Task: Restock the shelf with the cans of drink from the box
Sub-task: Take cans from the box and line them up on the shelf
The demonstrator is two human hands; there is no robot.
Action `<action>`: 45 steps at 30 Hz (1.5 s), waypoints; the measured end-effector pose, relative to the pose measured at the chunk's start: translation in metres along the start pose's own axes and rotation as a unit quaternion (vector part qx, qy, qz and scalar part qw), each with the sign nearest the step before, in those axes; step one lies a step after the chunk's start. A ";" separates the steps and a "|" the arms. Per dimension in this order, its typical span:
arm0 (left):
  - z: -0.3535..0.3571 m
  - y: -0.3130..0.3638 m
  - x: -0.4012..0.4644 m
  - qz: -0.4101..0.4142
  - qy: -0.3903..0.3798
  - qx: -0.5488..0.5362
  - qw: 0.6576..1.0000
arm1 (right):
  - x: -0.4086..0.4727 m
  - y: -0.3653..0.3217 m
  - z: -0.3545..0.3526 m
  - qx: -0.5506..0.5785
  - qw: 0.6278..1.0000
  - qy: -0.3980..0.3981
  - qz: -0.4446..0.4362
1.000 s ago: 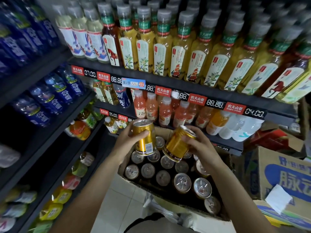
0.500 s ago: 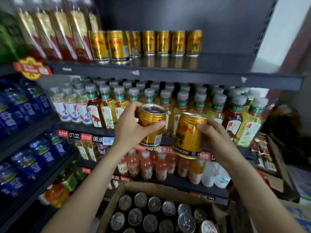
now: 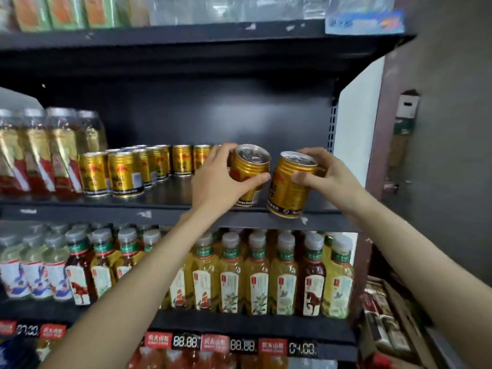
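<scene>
Over black shelf [image 3: 170, 210], each hand [image 3: 218, 179] [image 3: 328, 174] grips a tilted can [image 3: 249, 171] [image 3: 288, 190].

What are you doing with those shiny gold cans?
A person is filling a shop shelf. The left hand holds one gold can, and the right hand holds another can, tilted at the shelf's front edge. A row of matching cans already stands to the left.

Left-hand gold can [image 3: 249, 179] I saw tilted, base at shelf [image 3: 165, 209] | right-hand gold can [image 3: 290, 185] leaned right, over shelf's front edge | shelved cans [image 3: 125, 173] stood upright, rows at left.
</scene>
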State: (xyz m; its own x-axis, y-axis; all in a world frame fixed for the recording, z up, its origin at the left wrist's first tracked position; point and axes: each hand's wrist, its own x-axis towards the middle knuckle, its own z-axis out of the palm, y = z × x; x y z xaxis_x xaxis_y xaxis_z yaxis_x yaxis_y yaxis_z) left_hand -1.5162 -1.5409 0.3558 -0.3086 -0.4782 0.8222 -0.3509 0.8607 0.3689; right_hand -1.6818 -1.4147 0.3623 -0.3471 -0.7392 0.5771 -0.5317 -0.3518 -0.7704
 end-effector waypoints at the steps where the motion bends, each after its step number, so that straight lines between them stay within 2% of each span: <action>1: 0.010 0.000 0.010 0.008 -0.004 0.024 1.000 | 0.012 0.004 -0.006 -0.018 1.000 -0.001 0.003; 6: 0.060 -0.010 0.061 0.015 -0.031 0.105 0.994 | 0.067 0.029 -0.030 -0.146 0.989 0.016 0.030; 11: 0.109 -0.018 0.094 -0.035 -0.081 0.073 0.993 | 0.098 0.052 -0.035 -0.288 0.955 0.051 0.058; 17: 0.148 -0.033 0.115 -0.074 -0.115 0.079 0.987 | 0.133 0.073 -0.036 -0.373 0.919 0.074 0.102; 20: 0.156 -0.041 0.118 -0.069 -0.123 0.086 0.986 | 0.140 0.082 -0.038 -0.376 0.923 0.042 0.071; 23: 0.153 -0.047 0.116 -0.023 -0.170 0.103 0.980 | 0.133 0.087 -0.053 -0.329 0.942 -0.057 0.029; 25: 0.143 -0.051 0.117 0.074 -0.179 0.173 0.966 | 0.126 0.091 -0.061 -0.325 0.940 -0.101 0.018; 27: 0.134 -0.054 0.118 0.165 -0.175 0.222 0.945 | 0.123 0.093 -0.060 -0.346 0.933 -0.095 0.004; 29: 0.132 -0.057 0.120 0.203 -0.179 0.239 0.933 | 0.125 0.094 -0.055 -0.365 0.929 -0.064 -0.013; 37: 0.155 -0.067 0.136 0.211 -0.174 0.288 0.918 | 0.160 0.110 -0.024 -0.418 0.908 -0.001 0.019; 45: 0.172 -0.082 0.150 0.205 -0.177 0.314 0.910 | 0.179 0.119 -0.017 -0.466 0.885 -0.009 0.003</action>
State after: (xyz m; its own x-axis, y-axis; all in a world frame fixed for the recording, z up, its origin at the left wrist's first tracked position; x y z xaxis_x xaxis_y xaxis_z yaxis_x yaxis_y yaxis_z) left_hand -1.6855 -1.7128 0.3744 -0.7535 -0.2606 0.6036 -0.5435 0.7635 -0.3487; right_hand -1.8204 -1.5792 0.3782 -0.3445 -0.7520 0.5619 -0.9388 0.2723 -0.2111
